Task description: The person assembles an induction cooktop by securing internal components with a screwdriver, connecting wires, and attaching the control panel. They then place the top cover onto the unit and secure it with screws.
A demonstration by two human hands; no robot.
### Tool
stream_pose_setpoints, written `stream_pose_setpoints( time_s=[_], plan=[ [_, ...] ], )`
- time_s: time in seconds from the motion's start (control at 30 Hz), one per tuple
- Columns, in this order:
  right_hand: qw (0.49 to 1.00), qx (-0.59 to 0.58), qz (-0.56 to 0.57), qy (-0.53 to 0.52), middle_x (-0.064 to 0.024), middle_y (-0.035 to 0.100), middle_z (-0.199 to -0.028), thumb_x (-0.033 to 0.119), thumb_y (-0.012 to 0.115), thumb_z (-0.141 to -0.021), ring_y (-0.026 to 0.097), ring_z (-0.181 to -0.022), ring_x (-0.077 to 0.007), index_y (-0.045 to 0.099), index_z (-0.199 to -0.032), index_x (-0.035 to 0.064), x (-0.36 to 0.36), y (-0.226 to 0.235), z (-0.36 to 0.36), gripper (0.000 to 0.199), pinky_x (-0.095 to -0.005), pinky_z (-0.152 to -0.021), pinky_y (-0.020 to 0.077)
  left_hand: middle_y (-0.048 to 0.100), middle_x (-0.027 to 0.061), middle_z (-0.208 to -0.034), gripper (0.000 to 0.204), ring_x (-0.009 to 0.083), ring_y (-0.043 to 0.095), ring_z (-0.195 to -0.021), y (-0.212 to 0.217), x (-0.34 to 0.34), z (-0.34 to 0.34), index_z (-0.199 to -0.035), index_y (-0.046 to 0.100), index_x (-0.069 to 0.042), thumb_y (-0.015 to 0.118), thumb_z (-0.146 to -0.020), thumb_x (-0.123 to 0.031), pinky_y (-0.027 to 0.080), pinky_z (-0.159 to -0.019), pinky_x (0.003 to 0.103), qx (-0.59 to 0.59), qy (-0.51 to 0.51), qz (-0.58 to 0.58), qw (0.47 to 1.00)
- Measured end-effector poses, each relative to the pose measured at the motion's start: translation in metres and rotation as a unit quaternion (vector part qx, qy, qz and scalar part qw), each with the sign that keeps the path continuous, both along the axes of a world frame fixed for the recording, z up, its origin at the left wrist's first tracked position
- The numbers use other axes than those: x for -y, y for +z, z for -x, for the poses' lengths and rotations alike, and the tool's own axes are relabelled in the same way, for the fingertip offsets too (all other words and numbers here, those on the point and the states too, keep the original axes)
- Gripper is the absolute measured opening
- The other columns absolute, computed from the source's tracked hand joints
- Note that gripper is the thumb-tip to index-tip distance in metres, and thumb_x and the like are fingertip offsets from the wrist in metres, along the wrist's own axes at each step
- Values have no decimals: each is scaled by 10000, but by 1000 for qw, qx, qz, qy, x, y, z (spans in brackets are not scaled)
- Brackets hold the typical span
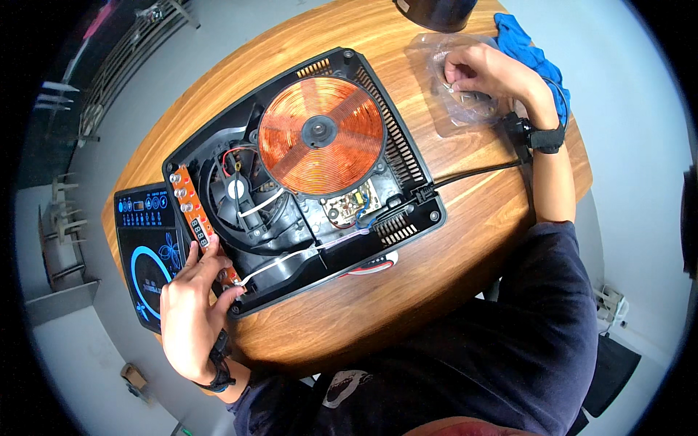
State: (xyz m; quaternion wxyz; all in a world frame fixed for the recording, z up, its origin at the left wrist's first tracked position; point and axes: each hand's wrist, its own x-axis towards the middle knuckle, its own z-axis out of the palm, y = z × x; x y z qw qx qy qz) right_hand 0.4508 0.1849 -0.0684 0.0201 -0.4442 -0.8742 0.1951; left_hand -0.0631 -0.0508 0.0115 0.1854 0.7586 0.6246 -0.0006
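An opened induction cooker base (342, 254) lies on the table, its black housing holding a round copper coil (291, 156), a fan (235, 189) and a small power board (342, 211). Along its left edge runs a narrow orange circuit board (190, 211) with a digit display and several buttons. My left hand (193, 298) grips the lower end of that board with thumb and fingers, where a white cable (283, 260) meets it. Over at the far right, my right hand (487, 71) reaches into a clear plastic tray (465, 120). Its fingers are pinched; whatever they hold is too small to name.
The cooker's black glass top (138, 247) with blue markings lies left of the base, partly under it. A blue cloth (520, 45) and a dark round container (436, 13) are at the back right. A black power cord (480, 173) crosses the wooden table (291, 338).
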Motion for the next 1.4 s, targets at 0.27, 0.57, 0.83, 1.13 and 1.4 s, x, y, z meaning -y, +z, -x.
stream_pose_setpoints(
  time_s=[0.27,0.57,0.83,1.13,1.4],
  plan=[
    [999,-3,-45,8,-143,646,-867,43,720,-995,628,-793,-293,640,-1011,1,9,14,7,91,-420,-770,548,714,203,-1445,501,446,597,-1418,1,5,3,-1152,720,3,957,-722,-101,562,-1174,505,1,-6,-9,1000],
    [983,-118,-143,-16,-113,704,-989,18,800,-969,685,-920,-226,720,-1083,-24,65,76,59,145,-358,-848,560,738,168,-1462,313,461,659,-1400,7,4,14,-1055,756,-28,848,-945,-306,620,-1046,521,-32,-63,-96,993],
    [948,-234,-4,215,-163,734,-1005,37,806,-948,752,-966,-367,736,-1051,-15,126,78,203,135,-445,-841,598,811,142,-1298,259,358,776,-1184,-1,4,3,-1187,788,-16,800,-992,-186,626,-986,438,138,-93,-178,970],
    [903,-270,-35,332,-113,682,-1119,51,764,-985,732,-1021,-326,756,-1097,28,155,77,269,115,-412,-843,609,785,201,-1074,214,430,745,-1000,-6,13,6,-1134,761,9,787,-955,-106,593,-842,489,262,-104,-159,946],
    [901,-282,-49,325,-111,667,-1091,51,787,-945,706,-977,-323,740,-1098,28,160,70,285,162,-410,-826,592,742,213,-895,155,413,730,-832,-12,17,12,-1082,752,-4,760,-953,-90,570,-745,464,274,-56,-146,949]
  ],
)
